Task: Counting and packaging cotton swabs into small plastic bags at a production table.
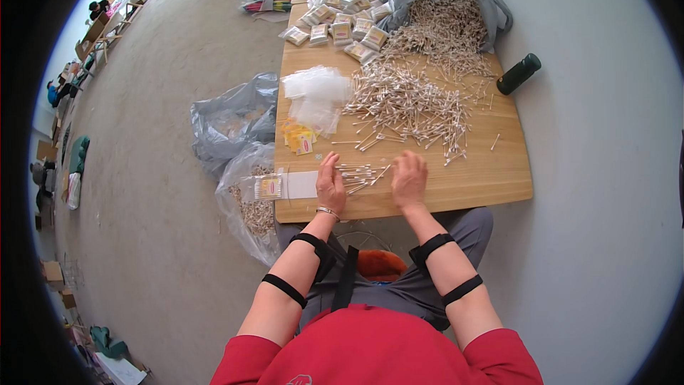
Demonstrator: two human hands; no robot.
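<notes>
My left hand stands on its edge on the table, fingers stretched out, beside a small row of cotton swabs. Left of it lies a white card strip, reaching to a filled clear bag of swabs at the table's left edge. Right of the row is my right hand, its fingers curled down and slightly blurred; whether it holds anything is hidden. Farther back spreads a large loose pile of swabs. Yellow and orange printed cards and clear empty bags lie left of the pile.
Filled swab packets crowd the table's far left. A grey plastic sack spills swabs at the far right, near a dark green flask. Plastic bags stand on the floor left of the table; a wall rises at right.
</notes>
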